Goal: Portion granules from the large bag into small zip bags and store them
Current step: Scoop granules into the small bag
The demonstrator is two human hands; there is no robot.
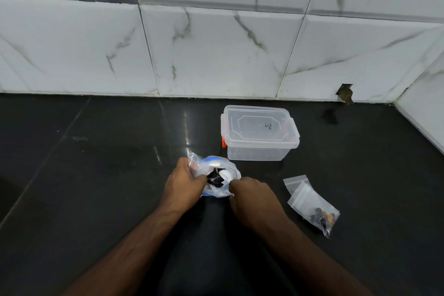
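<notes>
Plastic as thin as the large bag's (pixel 217 176) is looking soft, light and slippery, so it is best taken by bunched film at the mouth, never by the sagging belly where the dark granules (pixel 214 180) are sitting. The bag is resting on the dark table (pixel 96 175), just in front of the lidded box (pixel 260 136). The left hand (pixel 183 184) is gripping the bag's left rim with curled fingers; the right hand (pixel 251 196) is pinching the right edge. A part-filled small zip bag (pixel 313 204) is lying to the right.

On the counter (pixel 96 199), the lidded box (pixel 260 136) stands behind the large bag (pixel 217 176), small zip bags (pixel 311 203) to their right.
</notes>
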